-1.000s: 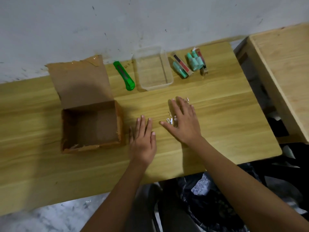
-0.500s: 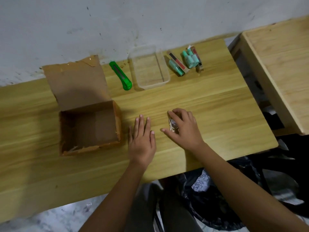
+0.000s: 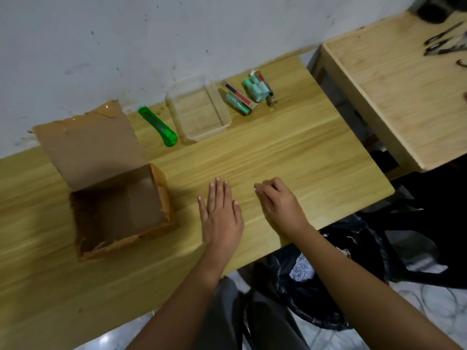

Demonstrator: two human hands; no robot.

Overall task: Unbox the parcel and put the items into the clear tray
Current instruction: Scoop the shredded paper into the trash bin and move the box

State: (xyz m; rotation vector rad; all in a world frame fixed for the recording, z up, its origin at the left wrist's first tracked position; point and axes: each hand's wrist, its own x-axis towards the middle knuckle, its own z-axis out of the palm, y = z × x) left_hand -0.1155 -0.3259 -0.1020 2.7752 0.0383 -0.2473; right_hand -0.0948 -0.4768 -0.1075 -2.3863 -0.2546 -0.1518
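— What are the hands doing?

— The left hand (image 3: 222, 215) lies flat on the wooden table (image 3: 290, 152), palm down, fingers straight and close together. It holds nothing.

— And the other?

— The right hand (image 3: 280, 205) is curled, knuckles up, fingertips drawn together on the tabletop. A small silvery piece (image 3: 255, 189) glints at the tips, pinched there. I cannot tell from here what it is, or whether there is more under the palm.

— Where's the parcel?

— The cardboard box (image 3: 159, 188) sits open just left of the left hand, near it but not touching. Its lid flap (image 3: 88, 145) stands tilted back toward the wall.

— And the tray?

— The clear tray (image 3: 219, 107) is at the far edge of the table, against the wall, well apart from both hands. A green utility knife (image 3: 158, 126) lies just beside it on the left. On its right lie some teal tubes (image 3: 255, 90) and a slim red-and-black box (image 3: 240, 95), on the table beside the tray.

— Anything else?

— A second wooden table (image 3: 404, 97) stands to the right.
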